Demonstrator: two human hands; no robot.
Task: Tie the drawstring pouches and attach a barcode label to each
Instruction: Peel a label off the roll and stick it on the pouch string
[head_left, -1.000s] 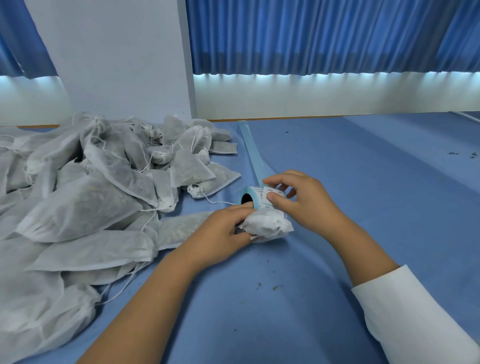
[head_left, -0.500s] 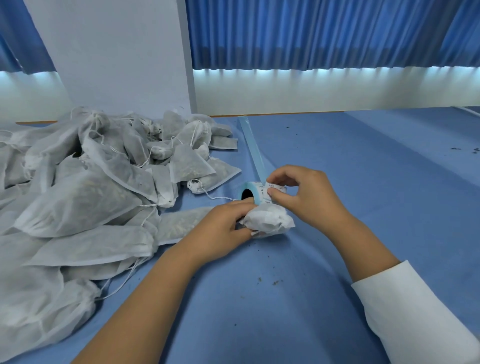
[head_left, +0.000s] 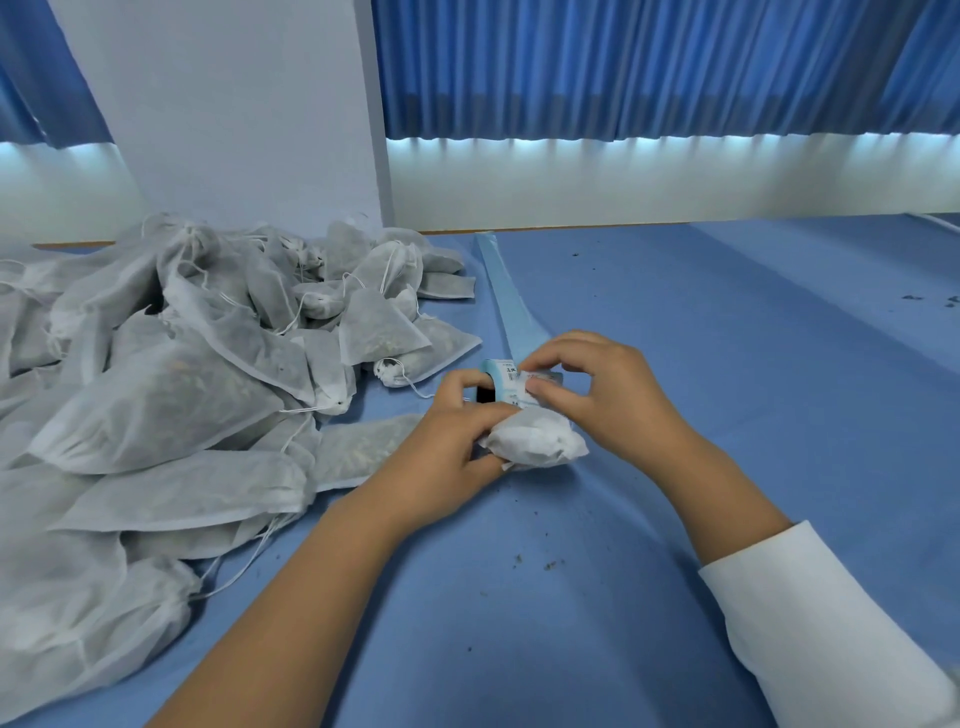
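A small white pouch (head_left: 537, 441) lies on the blue table in front of a roll of barcode labels (head_left: 501, 382). My left hand (head_left: 452, 441) grips the pouch from the left, its fingers curled against the pouch and the side of the roll. My right hand (head_left: 597, 395) is over the roll, thumb and forefinger pinching a white label (head_left: 540, 378) at the roll's top. The roll's far side and part of the pouch are hidden by my fingers.
A big heap of grey-white drawstring pouches (head_left: 171, 395) fills the table's left side. A pale blue strip of label backing (head_left: 506, 301) runs from the roll toward the wall. Small crumbs (head_left: 535, 564) dot the blue table cover (head_left: 727, 364).
The view has shifted a little. My left hand's fingers have crept up onto the side of the roll, and my right hand's pinch has moved onto the label at the roll's top.
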